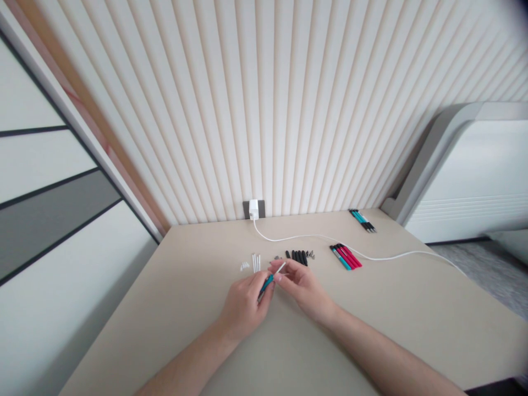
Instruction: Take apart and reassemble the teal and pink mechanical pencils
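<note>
My left hand [246,301] is closed round a teal pen barrel [267,282], tilted up to the right. A thin white pen refill [281,268] sticks up at the barrel's upper end. Close against it, my right hand [304,286] pinches the refill between thumb and fingers. Just beyond the hands lie several white refills [256,262] and some small white pieces [245,265]. Black grip sleeves [299,257] lie in a row behind my right hand, with small grey tips [311,254] beside them. My fingers partly hide the barrel and some small parts.
Red and teal pen barrels [345,257] lie together on the right of the beige table [198,258]. Farther back are several teal and black pens [363,221]. A white cable [305,236] runs across the tabletop from a charger [253,209] at the wall.
</note>
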A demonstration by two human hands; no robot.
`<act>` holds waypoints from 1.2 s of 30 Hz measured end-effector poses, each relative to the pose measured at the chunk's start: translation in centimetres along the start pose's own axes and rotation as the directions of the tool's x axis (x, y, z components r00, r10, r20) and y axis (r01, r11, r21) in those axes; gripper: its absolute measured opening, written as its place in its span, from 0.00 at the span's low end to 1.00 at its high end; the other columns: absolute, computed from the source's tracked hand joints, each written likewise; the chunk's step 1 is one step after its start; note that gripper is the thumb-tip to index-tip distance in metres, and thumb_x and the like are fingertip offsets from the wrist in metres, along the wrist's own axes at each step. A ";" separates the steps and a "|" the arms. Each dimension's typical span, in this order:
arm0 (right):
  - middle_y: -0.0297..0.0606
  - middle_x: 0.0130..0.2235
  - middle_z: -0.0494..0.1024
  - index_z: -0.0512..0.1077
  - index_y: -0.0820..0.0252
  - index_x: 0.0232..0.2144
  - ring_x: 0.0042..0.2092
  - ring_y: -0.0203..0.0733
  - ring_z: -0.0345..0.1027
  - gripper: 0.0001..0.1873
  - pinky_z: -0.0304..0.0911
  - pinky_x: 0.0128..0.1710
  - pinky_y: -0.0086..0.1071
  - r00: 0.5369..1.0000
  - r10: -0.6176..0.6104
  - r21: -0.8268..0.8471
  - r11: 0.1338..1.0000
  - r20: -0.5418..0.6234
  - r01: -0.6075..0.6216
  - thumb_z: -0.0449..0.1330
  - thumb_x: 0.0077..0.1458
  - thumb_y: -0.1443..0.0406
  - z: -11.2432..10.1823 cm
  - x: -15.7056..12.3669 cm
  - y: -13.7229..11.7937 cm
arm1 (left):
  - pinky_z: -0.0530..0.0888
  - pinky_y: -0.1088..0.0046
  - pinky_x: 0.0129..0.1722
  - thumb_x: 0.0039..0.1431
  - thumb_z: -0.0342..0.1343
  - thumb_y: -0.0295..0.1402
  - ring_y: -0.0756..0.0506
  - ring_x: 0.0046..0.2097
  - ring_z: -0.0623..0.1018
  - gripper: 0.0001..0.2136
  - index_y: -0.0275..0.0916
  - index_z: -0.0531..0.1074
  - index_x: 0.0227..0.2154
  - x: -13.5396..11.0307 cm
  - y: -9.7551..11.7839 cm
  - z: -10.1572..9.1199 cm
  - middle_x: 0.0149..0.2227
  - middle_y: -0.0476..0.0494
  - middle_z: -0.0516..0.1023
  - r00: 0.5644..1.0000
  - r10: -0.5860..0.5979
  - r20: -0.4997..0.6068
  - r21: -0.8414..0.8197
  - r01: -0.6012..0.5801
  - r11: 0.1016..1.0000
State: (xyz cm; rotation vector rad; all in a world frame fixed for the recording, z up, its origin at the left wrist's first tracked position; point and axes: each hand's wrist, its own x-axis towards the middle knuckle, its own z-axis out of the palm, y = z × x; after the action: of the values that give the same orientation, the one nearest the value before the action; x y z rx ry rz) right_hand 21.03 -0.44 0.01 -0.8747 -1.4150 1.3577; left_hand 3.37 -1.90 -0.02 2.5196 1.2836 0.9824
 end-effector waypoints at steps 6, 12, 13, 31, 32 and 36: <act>0.39 0.39 0.77 0.74 0.58 0.42 0.40 0.41 0.70 0.19 0.64 0.42 0.35 0.992 0.017 0.032 0.999 -0.124 -0.013 0.63 0.54 0.51 -0.5 0.4 0.2 | 0.70 0.71 0.32 0.67 0.47 0.33 0.46 0.32 0.78 0.04 0.41 0.66 0.38 0.1 -0.1 0.1 0.30 0.48 0.76 0.998 -0.055 -0.009 0.092 0.056 0.994; 0.36 0.32 0.76 0.74 0.60 0.35 0.35 0.37 0.68 0.17 0.63 0.37 0.32 0.989 0.025 0.011 1.000 -0.147 -0.024 0.63 0.54 0.51 -0.7 0.4 -0.3 | 0.70 0.71 0.33 0.67 0.46 0.32 0.46 0.34 0.78 0.05 0.42 0.66 0.38 0.1 0.0 0.0 0.31 0.48 0.76 0.998 -0.048 0.035 0.123 0.044 0.991; 0.35 0.31 0.76 0.73 0.60 0.33 0.34 0.37 0.68 0.18 0.63 0.37 0.31 0.989 0.028 0.012 1.000 -0.143 -0.027 0.63 0.54 0.51 -0.7 0.4 -0.3 | 0.70 0.71 0.34 0.67 0.46 0.32 0.46 0.34 0.78 0.05 0.41 0.66 0.38 0.1 0.0 0.0 0.31 0.47 0.76 0.998 -0.042 0.039 0.124 0.037 0.992; 0.33 0.27 0.76 0.75 0.61 0.32 0.29 0.36 0.66 0.13 0.60 0.31 0.30 0.994 0.031 -0.230 0.972 -0.107 -0.055 0.62 0.55 0.55 -0.3 0.2 0.5 | 0.73 0.63 0.41 0.68 0.46 0.32 0.42 0.40 0.75 0.08 0.40 0.69 0.44 0.5 -0.1 -0.4 0.37 0.42 0.75 1.000 0.016 0.017 0.201 -0.019 0.979; 0.33 0.27 0.76 0.76 0.61 0.34 0.30 0.37 0.66 0.12 0.60 0.32 0.30 0.995 0.019 -0.257 0.966 -0.093 -0.042 0.62 0.55 0.57 -0.4 0.2 0.6 | 0.73 0.65 0.39 0.69 0.45 0.33 0.43 0.39 0.76 0.08 0.41 0.69 0.43 0.5 -0.1 -0.4 0.36 0.43 0.75 1.000 0.008 0.018 0.195 -0.011 0.981; 0.34 0.30 0.77 0.76 0.58 0.40 0.32 0.38 0.67 0.10 0.62 0.34 0.32 0.995 -0.070 -0.459 0.888 -0.066 0.032 0.60 0.57 0.62 -1.4 0.6 0.8 | 0.72 0.69 0.36 0.70 0.42 0.32 0.45 0.36 0.76 0.08 0.41 0.66 0.40 0.5 -0.4 -0.4 0.34 0.45 0.75 0.998 -0.053 -0.019 0.169 0.055 0.984</act>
State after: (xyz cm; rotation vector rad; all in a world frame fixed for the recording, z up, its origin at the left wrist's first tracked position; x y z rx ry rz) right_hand 22.05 0.64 -0.83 -1.1720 -1.7147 0.9445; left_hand 3.05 -1.32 0.31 2.5885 1.4909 0.9182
